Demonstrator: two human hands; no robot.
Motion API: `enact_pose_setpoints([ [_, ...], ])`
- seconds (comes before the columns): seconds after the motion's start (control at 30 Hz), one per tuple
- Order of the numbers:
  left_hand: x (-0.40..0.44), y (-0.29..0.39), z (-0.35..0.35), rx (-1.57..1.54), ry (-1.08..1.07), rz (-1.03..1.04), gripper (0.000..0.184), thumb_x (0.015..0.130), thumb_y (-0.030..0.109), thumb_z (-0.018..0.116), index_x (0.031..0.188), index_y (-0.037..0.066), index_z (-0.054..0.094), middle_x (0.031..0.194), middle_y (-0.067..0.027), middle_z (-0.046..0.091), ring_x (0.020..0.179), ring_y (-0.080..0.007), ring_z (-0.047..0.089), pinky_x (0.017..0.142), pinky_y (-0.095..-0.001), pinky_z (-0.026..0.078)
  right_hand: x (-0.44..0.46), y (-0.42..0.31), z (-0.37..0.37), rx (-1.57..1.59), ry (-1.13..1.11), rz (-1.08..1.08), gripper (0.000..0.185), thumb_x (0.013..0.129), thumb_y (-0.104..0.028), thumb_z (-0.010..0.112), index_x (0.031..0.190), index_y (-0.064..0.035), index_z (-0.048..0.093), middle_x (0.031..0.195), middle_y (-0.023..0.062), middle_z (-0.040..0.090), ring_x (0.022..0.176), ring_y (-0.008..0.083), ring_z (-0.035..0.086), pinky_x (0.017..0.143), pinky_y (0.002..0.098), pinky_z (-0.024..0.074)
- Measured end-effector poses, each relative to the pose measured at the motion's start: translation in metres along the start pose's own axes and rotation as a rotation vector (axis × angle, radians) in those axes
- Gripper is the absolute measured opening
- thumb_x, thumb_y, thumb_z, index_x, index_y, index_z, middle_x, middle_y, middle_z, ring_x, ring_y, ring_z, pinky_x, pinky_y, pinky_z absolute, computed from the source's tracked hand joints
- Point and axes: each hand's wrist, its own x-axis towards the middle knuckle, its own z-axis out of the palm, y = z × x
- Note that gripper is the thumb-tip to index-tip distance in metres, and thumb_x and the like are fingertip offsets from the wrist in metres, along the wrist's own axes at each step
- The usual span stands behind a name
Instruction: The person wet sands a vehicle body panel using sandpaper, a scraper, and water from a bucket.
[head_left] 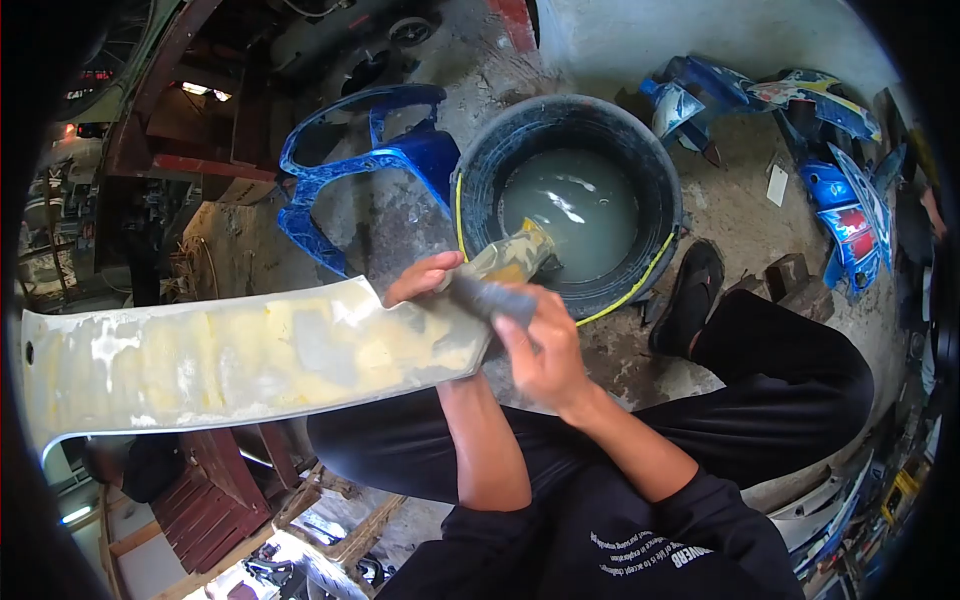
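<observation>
A long panel (250, 355), patched in grey, white and pale yellow, reaches from the far left to the middle, its narrow end over the rim of a black bucket (470, 140). From underneath, my left hand (425, 277) grips the panel; its fingers show at the upper edge and the palm is hidden behind it. My right hand (548, 350) is closed on a dark grey sheet (492, 297), blurred by motion, at the panel's right part. Cloudy grey water (590, 215) lies in the bucket.
A blue plastic frame (410, 160) lies on the floor left of the bucket. More painted panels (850, 215) are at the right. A sandalled foot (688, 297) rests beside the bucket, near brown blocks (790, 280). A reddish wooden slatted piece (215, 500) stands at the lower left.
</observation>
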Motion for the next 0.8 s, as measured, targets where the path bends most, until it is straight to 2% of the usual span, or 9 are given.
enact_pose_setpoints([
  [0.1,0.002,0.003,-0.001,0.032,-0.014,-0.013,0.039,0.093,0.035,0.058,0.116,0.003,0.054,0.114,-0.0218,0.061,0.107,-0.0325,0.061,0.093,-0.0402,0.051,-0.001,0.029,-0.009,-0.217,-0.145,0.372,0.018,0.089,-0.008,0.059,0.093,0.0066,0.068,0.103,0.0173,0.067,0.096,0.0349,0.062,0.084,0.0391,0.0449],
  [0.13,0.001,0.002,-0.001,0.066,0.009,-0.01,0.039,0.093,0.036,0.058,0.115,0.003,0.054,0.113,-0.0222,0.061,0.107,-0.0323,0.061,0.092,-0.0393,0.051,-0.001,0.027,-0.008,-0.219,-0.141,0.367,0.018,0.089,-0.008,0.059,0.093,0.0066,0.068,0.103,0.0173,0.067,0.096,0.0349,0.062,0.084,0.0391,0.0449],
  [0.27,0.001,-0.001,0.002,0.023,0.005,0.003,0.038,0.093,0.038,0.057,0.111,0.004,0.055,0.111,-0.023,0.062,0.107,-0.0324,0.061,0.093,-0.038,0.05,-0.001,-0.004,-0.003,0.059,-0.046,0.033,0.019,0.086,-0.008,0.061,0.099,0.0057,0.067,0.105,0.0154,0.067,0.098,0.0323,0.062,0.087,0.0394,0.0433],
  [0.4,0.004,0.004,0.003,0.065,-0.015,-0.002,0.036,0.093,0.036,0.059,0.108,0.004,0.055,0.11,-0.0226,0.063,0.109,-0.0331,0.061,0.096,-0.0394,0.048,-0.001,0.023,0.0,-0.152,0.016,0.156,0.019,0.088,-0.009,0.06,0.1,0.0042,0.068,0.105,0.0158,0.068,0.098,0.0327,0.062,0.088,0.0404,0.0423],
  [0.43,0.004,0.003,0.004,0.07,-0.007,0.033,0.035,0.092,0.034,0.06,0.107,0.003,0.056,0.109,-0.022,0.063,0.108,-0.033,0.061,0.096,-0.0397,0.048,0.0,0.03,-0.007,-0.14,-0.084,0.287,0.019,0.089,-0.009,0.059,0.099,0.0038,0.069,0.107,0.0163,0.068,0.101,0.0324,0.062,0.09,0.0401,0.0421],
  [0.6,0.001,0.003,0.006,0.015,-0.021,-0.009,0.036,0.091,0.033,0.06,0.109,0.002,0.056,0.11,-0.0217,0.063,0.107,-0.0333,0.062,0.097,-0.0412,0.048,-0.008,0.001,-0.006,0.055,-0.058,0.064,0.021,0.088,-0.007,0.06,0.104,0.0033,0.068,0.108,0.016,0.068,0.106,0.0304,0.061,0.093,0.0391,0.0424],
  [0.67,0.004,0.005,0.001,0.024,-0.046,0.02,0.037,0.09,0.033,0.06,0.109,0.002,0.055,0.11,-0.0214,0.063,0.107,-0.0333,0.062,0.097,-0.0416,0.048,-0.012,0.01,-0.007,0.057,-0.034,0.004,0.021,0.085,0.0,0.058,0.103,0.004,0.067,0.101,0.0184,0.068,0.097,0.0321,0.063,0.089,0.0386,0.0457],
  [0.73,0.004,0.001,-0.002,-0.008,-0.046,0.007,0.038,0.09,0.035,0.06,0.109,0.002,0.055,0.11,-0.0209,0.063,0.106,-0.0333,0.062,0.096,-0.0421,0.048,-0.014,0.033,-0.012,-0.005,-0.038,0.186,0.019,0.088,-0.005,0.059,0.103,0.0011,0.068,0.102,0.0134,0.069,0.1,0.0325,0.063,0.09,0.0393,0.0433],
  [0.8,0.002,0.0,0.0,0.062,-0.035,0.018,0.038,0.091,0.036,0.059,0.108,0.002,0.055,0.109,-0.0207,0.063,0.105,-0.033,0.062,0.095,-0.0422,0.048,-0.018,0.034,-0.014,-0.072,-0.02,0.123,0.019,0.087,-0.006,0.06,0.103,0.0012,0.068,0.1,0.0134,0.069,0.099,0.0322,0.064,0.088,0.0395,0.0435],
])
